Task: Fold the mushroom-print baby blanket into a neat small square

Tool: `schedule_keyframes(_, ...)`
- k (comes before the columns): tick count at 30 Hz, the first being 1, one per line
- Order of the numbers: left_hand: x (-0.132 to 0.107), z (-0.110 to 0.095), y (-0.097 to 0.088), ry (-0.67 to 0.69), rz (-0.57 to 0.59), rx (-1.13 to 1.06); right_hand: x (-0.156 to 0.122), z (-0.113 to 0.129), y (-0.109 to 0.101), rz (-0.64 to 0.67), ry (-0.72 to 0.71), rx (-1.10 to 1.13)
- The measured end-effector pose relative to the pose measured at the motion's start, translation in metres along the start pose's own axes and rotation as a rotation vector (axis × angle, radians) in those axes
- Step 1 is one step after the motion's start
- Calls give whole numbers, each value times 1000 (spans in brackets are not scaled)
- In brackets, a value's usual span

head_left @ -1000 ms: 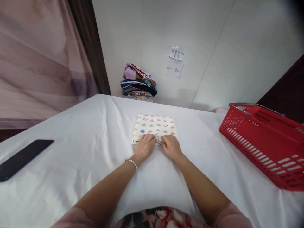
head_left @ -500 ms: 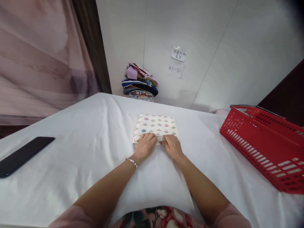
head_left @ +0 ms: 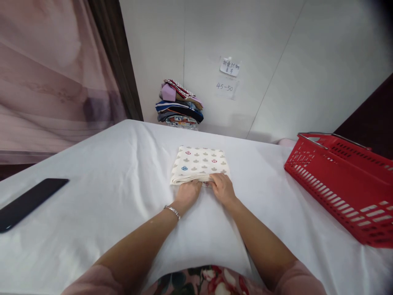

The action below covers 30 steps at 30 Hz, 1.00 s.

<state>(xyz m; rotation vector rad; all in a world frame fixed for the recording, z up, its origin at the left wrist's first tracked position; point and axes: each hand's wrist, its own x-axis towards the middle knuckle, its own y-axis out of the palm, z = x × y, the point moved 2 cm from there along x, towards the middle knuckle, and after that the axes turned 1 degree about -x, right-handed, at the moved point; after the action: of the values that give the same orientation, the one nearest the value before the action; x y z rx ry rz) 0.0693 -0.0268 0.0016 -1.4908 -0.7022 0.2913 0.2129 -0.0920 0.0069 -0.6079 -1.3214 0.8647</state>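
Note:
A folded cream cloth (head_left: 199, 164) with small grey, red and blue motifs lies on the white-covered table (head_left: 116, 172), straight ahead of me. My left hand (head_left: 188, 192) is at its near edge, fingers curled under the folded layers. Beside it, my right hand (head_left: 222, 189) rests on the near right part of the cloth with fingers bent over the edge. The two hands nearly touch each other. A thin bracelet sits on my left wrist.
A red plastic basket (head_left: 344, 180) stands tilted at the table's right side. A dark flat phone-like object (head_left: 27, 203) lies at the left. A stack of folded clothes (head_left: 179, 106) sits by the back wall, under two paper notes (head_left: 229, 76).
My left hand has slid back off the top of the cloth to its near edge, fingers now tucked under. My right hand has stayed almost in place.

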Motion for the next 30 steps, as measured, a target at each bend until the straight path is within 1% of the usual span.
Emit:
schedule_keyframes(4, 0, -1, -4, 48, -14, 6, -1, 0, 0, -2, -2, -2)
schedule_keyframes(8, -2, 1, -7, 80, -116, -25, -1, 0, 1, -6, 5, 6)
schedule_keyframes(10, -2, 1, -8, 85, -157, -34, -1, 0, 1, 2, 8, 4)
schedule_keyframes(13, -2, 3, -7, 79, -175, -34, -1, 1, 1, 17, 2, 4)
schedule_keyframes(17, -1, 6, -6, 61, -226, -95, -1, 3, -3, 46, -40, 17)
schedule_keyframes(22, 0, 7, -7, 24, -238, -144, 0, 6, -5, 85, -46, 0)
schedule_keyframes(27, -1, 5, -11, 46, -236, -145, 1, 3, -3, 58, -19, -19)
schedule_keyframes(30, -3, 4, -15, 50, -253, -82, 0, 1, -2, 38, -11, -9)
